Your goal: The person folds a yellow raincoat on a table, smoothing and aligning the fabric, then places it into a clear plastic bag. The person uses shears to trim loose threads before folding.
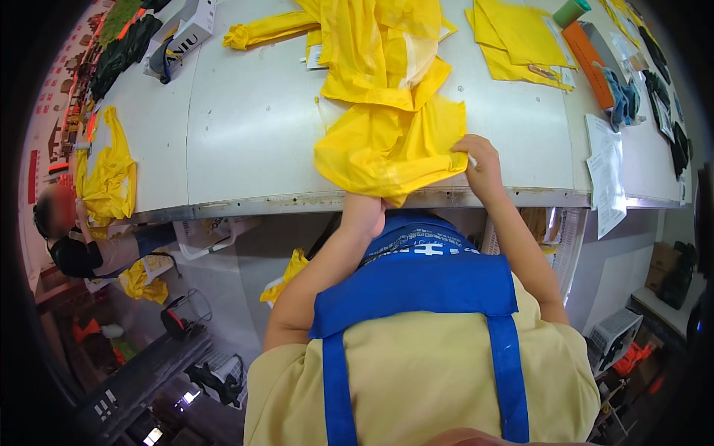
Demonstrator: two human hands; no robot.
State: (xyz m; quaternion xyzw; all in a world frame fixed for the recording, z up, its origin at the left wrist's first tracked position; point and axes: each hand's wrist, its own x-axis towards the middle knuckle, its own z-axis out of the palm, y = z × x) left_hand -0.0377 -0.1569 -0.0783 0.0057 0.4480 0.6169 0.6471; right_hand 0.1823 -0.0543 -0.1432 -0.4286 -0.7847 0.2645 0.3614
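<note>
A yellow raincoat-like garment (383,70) lies across the worktable, one sleeve stretched to the left and its near part crumpled at the table's front edge. My right hand (482,165) is closed on the right edge of that near part, thumb and fingers pinching the fabric. A small white bit shows at its fingers; I cannot make out what it is. My left hand (364,213) reaches up under the near edge of the cloth, which covers its fingers.
Folded yellow garments (520,37), a green roll (571,12) and an orange box (589,63) lie at the back right. Papers (606,175) overhang the front edge on the right. A white box (190,30) stands far left. Another person (97,241) handles yellow cloth at left.
</note>
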